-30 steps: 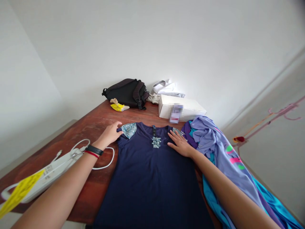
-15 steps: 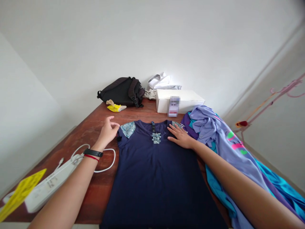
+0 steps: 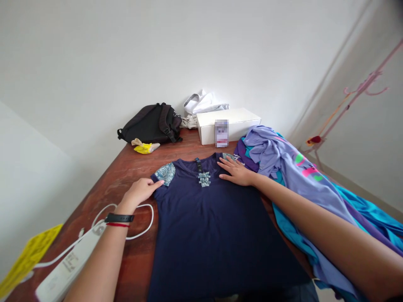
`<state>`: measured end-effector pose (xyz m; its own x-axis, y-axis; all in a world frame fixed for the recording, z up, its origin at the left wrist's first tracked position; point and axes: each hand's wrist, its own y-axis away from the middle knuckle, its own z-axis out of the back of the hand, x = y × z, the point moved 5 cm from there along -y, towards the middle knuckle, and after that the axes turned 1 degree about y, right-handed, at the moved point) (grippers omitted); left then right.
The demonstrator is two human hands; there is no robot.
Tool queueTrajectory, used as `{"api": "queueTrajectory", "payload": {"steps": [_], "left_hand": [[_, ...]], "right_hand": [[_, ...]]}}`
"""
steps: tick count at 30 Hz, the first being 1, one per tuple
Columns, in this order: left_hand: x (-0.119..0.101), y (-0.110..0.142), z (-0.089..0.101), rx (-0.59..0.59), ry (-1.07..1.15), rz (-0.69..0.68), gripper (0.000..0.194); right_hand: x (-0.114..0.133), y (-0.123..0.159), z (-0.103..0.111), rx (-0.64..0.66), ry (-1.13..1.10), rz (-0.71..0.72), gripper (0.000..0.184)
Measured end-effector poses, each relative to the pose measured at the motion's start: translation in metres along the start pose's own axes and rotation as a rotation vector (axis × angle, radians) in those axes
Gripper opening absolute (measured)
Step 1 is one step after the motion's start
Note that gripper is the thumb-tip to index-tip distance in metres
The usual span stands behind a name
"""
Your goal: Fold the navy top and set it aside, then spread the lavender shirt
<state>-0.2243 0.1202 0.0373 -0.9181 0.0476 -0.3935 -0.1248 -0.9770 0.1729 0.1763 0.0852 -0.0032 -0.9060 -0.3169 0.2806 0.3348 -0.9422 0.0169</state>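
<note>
At the far left a crinkled yellow sheet [image 3: 30,260] hangs at the edge of the view, and beside it a long white plastic power strip [image 3: 67,268] lies on the surface [image 3: 126,167], reddish-brown polished wood; its thin white cable [image 3: 141,228] loops at the strip's 1 o'clock. The left hand [image 3: 140,192], with a black band and a red thread at the wrist, lies palm down, fingers spread and relaxed, its fingertips touching the left sleeve edge of the shirt [image 3: 214,235], gripping nothing. The shirt is navy, soft matte knit, spread flat face up in the middle of the surface, neckline away from the person, with teal paisley shoulder patches and a small ruffled trim below the collar. At its 11 o'clock a slouched black backpack [image 3: 151,123] sits against the wall, a crumpled yellow wrapper [image 3: 144,147] just before it. At 12 o'clock a rectangular white box [image 3: 234,121] stands with bunched white cloth [image 3: 203,102] behind. The right hand [image 3: 237,172] presses flat and open on the shirt's right shoulder. At the shirt's 3 o'clock a heap of slippery lilac, purple and turquoise clothes [image 3: 292,172] drapes over the surface's edge.
</note>
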Motion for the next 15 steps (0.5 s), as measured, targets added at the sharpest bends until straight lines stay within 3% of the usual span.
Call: {"api": "queueTrajectory", "payload": {"steps": [7,10,12,15], "left_hand": [[-0.033,0.012,0.01,-0.115,0.114,-0.195,0.038],[-0.05,0.018,0.012,-0.231,0.083,-0.33,0.033],[-0.062,0.023,0.008,-0.3,0.065,-0.424,0.028],[-0.08,0.032,-0.007,-0.302,0.05,-0.533,0.024]], "right_hand": [[-0.002,-0.001,-0.001,-0.007,-0.02,0.003,0.084],[-0.003,-0.001,-0.001,-0.009,-0.021,0.008,0.083],[-0.003,-0.001,-0.002,-0.011,-0.015,0.006,0.083],[-0.003,-0.002,-0.002,-0.007,-0.006,0.003,0.084]]}}
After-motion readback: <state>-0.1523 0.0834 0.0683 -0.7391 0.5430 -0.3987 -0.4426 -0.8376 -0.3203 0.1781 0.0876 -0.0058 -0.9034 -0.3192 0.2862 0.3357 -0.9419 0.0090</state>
